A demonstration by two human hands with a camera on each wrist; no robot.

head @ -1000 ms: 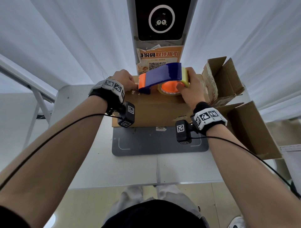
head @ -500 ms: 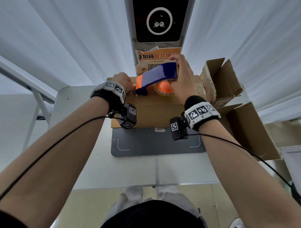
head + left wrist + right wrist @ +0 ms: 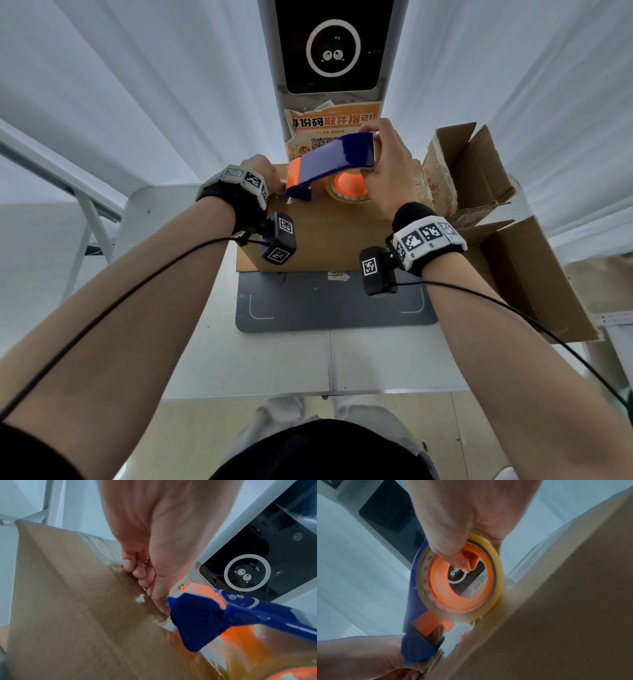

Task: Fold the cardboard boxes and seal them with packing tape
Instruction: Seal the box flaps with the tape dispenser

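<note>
**Entry: Tape run at the far edge of the folded box — cutting stage**

Item 1, cardboard box (image 3: 318, 236): I logged it folded shut on the grey mat (image 3: 329, 305) at the back of the white table (image 3: 239, 359), its flaps closed and clear tape already glinting along the top seam in the left wrist view.

Item 2, tape dispenser (image 3: 337, 161): blue body, orange cutter guard, orange hub carrying the roll of clear packing tape (image 3: 494, 566). It stood tilted, nose down on the box top near the far left edge, roll end raised.

Item 3, right hand (image 3: 387, 171): I saw it wrapped round the roll end of the dispenser, fingers over the top and one finger hooked into the orange hub (right wrist view shows this plainly).

Item 4, left hand (image 3: 263, 173): fingers curled, fingertips pressed down on the taped seam just beside the dispenser's nose. Whether they pinched the tape itself I could not tell.

Item 5, spare boxes (image 3: 479, 192): open, unsealed, stacked at the right of the table.

Assessment: I judged the step in hand to be finishing a strip, the left hand anchoring it for the cut. The next move would call for a sharp twist of the dispenser against its blade, with the left fingers kept clear of the teeth.
</note>
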